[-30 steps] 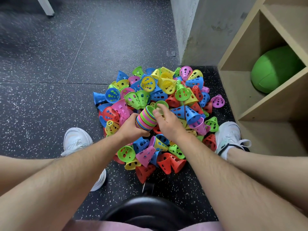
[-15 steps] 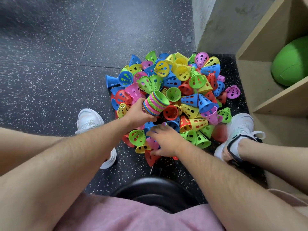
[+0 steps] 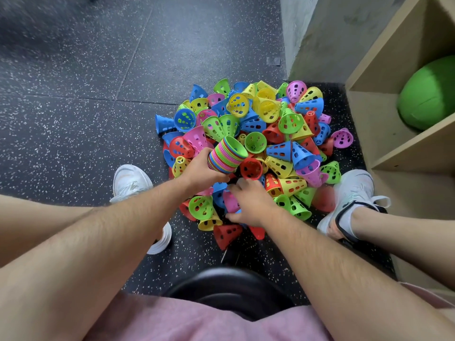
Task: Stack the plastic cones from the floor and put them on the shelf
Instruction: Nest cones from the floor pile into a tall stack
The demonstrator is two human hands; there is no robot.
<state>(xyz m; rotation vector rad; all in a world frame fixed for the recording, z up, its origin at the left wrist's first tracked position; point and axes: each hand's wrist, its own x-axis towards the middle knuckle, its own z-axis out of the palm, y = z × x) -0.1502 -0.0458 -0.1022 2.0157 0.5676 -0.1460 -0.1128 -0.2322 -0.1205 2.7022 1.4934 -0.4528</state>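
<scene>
Cones [image 3: 268,112] heap on the floor [image 3: 73,119] by the shelf [image 3: 394,153]. Left hand [image 3: 204,169] fingers hold a stack [image 3: 226,156]; right hand [image 3: 252,204] fingers pinch a pink cone [image 3: 230,201].

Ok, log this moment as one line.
left grip holds cone stack | right grip holds pink cone in floor pile | shelf: green ball

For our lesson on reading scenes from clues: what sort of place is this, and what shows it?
Probably a gym or sports storeroom: speckled black rubber floor tiles, a heap of perforated plastic training cones in many colours, and a big green ball in a pale wooden cubby shelf.
</scene>
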